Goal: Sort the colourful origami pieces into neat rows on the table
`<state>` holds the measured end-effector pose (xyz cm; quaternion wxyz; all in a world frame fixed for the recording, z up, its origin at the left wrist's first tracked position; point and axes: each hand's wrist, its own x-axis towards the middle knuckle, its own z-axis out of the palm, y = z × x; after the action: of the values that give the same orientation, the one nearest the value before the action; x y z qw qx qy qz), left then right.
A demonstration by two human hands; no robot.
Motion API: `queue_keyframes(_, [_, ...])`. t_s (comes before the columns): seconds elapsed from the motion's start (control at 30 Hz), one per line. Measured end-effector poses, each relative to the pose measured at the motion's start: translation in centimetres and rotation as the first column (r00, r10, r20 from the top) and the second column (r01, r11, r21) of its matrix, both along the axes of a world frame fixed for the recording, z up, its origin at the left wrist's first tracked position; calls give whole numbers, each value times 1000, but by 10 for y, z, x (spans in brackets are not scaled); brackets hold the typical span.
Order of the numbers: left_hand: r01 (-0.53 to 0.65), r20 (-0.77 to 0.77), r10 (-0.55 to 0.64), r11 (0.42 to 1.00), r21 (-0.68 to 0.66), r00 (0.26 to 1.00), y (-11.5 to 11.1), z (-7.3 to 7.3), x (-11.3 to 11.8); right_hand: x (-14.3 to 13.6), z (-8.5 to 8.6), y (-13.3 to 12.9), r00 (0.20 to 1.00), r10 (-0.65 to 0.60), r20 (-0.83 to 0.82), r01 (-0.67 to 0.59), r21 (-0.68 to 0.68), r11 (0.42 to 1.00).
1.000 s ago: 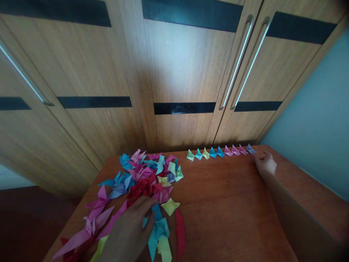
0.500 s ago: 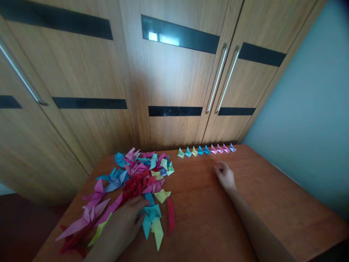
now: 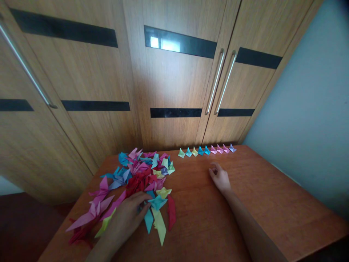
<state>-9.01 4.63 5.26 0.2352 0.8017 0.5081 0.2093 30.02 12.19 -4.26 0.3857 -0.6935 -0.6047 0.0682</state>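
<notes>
My left hand (image 3: 133, 211) is closed, thumb and fingers pinching a teal folded-paper piece (image 3: 157, 202) at the near right edge of a heap of origami (image 3: 139, 180). The heap mixes pink, red, blue, teal and yellow folds. Around the pinched piece lie a yellow folded piece (image 3: 164, 193), a long pale-yellow paper strip (image 3: 160, 225) and a red paper strip (image 3: 171, 213). My right hand (image 3: 221, 180) rests on the table, fingers loosely curled and thumb apart, nothing visible in it. Beyond it stands a row of small pointed paper pieces (image 3: 207, 150), green through pink to violet.
The brown wooden table (image 3: 199, 222) meets a wooden wardrobe (image 3: 174, 91) with metal handles (image 3: 225, 83) at its back. A pale blue wall (image 3: 305, 120) runs along the right side.
The teal piece at my left hand has turned and shifted slightly up and right. My right hand has moved a little left in view. The whole view has shifted slightly.
</notes>
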Motion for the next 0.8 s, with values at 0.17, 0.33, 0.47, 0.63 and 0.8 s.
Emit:
queue_keyframes(0.17, [-47,75,44,998,41,996,1,0,4,-1,-2,0,999,22,25,-21,-32,999])
queue_keyframes(0.33, [-68,85,60,993,100,995,3,11,18,-5,-2,-4,998,47,-47,-47,5,999])
queue_keyframes(0.47, [-53,110,35,985,166,993,7,22,40,-11,0,-10,973,124,-195,-119,39,992])
queue_keyframes(0.63, [7,66,-22,978,209,998,21,28,82,-27,6,-16,897,253,-362,-243,73,967])
queue_keyframes(0.8, [29,-94,-10,979,203,996,41,22,116,-49,20,-27,730,480,-486,-477,141,868])
